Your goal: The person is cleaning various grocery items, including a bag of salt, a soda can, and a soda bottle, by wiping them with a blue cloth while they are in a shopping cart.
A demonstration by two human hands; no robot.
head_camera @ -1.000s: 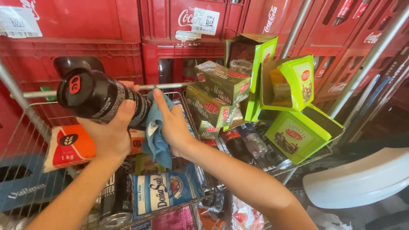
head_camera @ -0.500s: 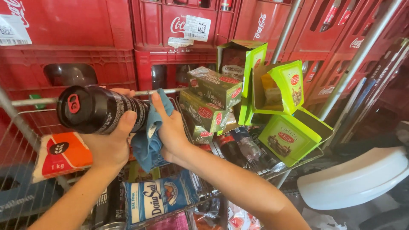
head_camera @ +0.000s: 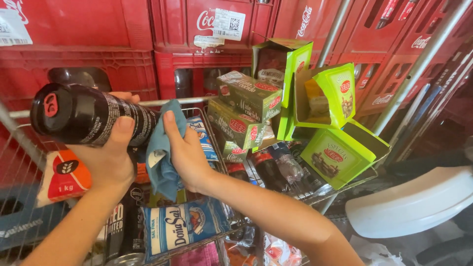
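Held sideways in the left hand (head_camera: 111, 160): one black bottle (head_camera: 91, 115) with a red mark on its cap, fingers wrapped round its middle, cap end pointing left, above a wire cart (head_camera: 202, 106). Right hand (head_camera: 189, 152): closed on a blue cloth (head_camera: 162, 152), pressed against the bottle's near end. Cart contents below the hands: blue-and-white salt bag (head_camera: 180, 226), dark can (head_camera: 123, 231), orange-and-white bag (head_camera: 61, 177), dark green boxes (head_camera: 244, 106). Beside the cart, right: open bright green cartons (head_camera: 335, 123). Behind: stacked red crates (head_camera: 98, 54). Lower right: white seat (head_camera: 414, 204).
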